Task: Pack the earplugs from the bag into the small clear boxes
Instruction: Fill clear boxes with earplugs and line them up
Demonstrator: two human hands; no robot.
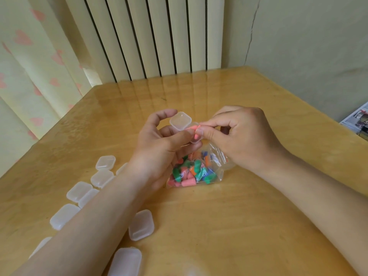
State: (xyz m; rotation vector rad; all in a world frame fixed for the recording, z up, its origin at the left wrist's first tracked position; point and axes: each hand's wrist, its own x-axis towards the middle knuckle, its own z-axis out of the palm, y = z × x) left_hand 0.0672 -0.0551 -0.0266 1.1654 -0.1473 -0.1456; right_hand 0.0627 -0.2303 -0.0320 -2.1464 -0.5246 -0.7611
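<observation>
Since the thumb and forefinger of the right hand (pixel 239 136) are pinched tight on a pink earplug (pixel 194 128), with no gap showing between pad and foam, the plug sits at the mouth of the open box (pixel 180 122) and appears to be mid-insertion. The left hand (pixel 159 144) curls round that box, thumb across its front and fingers behind, evidently to steady it against the push. The lid stands hinged back, away from the person, leaving the opening free. Whether a plug already lies inside cannot be determined, as fingers cover the body.

Both hands work raised just above the bag (pixel 197 172), which lies on the table (pixel 239 216) directly beneath them, so each reach into it is short. It holds many plugs: pink, green, orange, blue.

Closed boxes (pixel 141 225) lie scattered under and beside the left forearm, near to hand for the next fill. They look empty. Judgement: packing is at an early stage.
</observation>
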